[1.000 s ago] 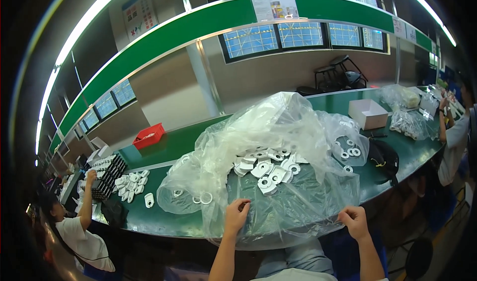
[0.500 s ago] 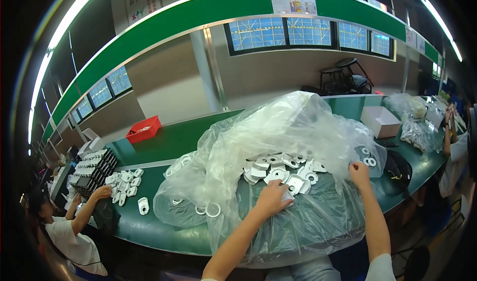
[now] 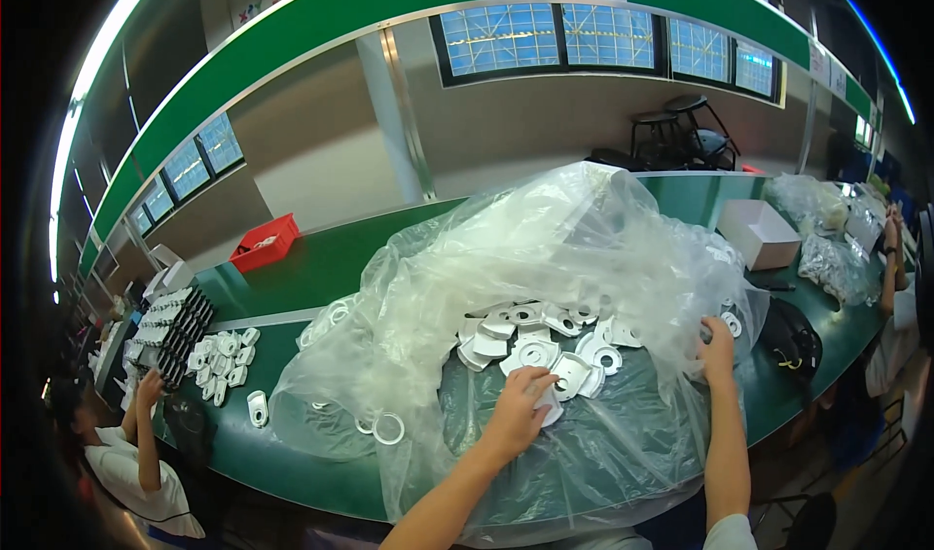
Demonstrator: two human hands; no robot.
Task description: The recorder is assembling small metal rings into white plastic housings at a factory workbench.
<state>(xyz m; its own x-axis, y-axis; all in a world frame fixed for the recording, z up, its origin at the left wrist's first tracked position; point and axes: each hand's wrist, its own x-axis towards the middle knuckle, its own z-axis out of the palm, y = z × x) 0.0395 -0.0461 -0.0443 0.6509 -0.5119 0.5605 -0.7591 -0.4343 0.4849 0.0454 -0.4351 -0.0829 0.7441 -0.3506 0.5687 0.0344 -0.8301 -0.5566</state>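
Touching a white part [image 3: 552, 413] with the left hand [image 3: 518, 412] at the near edge of the white pile [image 3: 574, 367], by the look of it taking hold of a single part. Bending the left fingers narrowly over it; not being able to tell whether gripping. Curling the right hand [image 3: 718, 351] beside the pile's right end, with a narrow finger gap; not being able to tell whether pinching plastic. Probably calling next for a firm thumb-and-finger hold on that part. Seeing the pile lying in a clear plastic bag [image 3: 525, 234], spreading loosely left and right. Finding white rings [image 3: 376, 429] under plastic on the left, small pale pieces in a red bin [image 3: 279, 248] far left, and a white box [image 3: 774, 252] standing far right, not showing its bottom.
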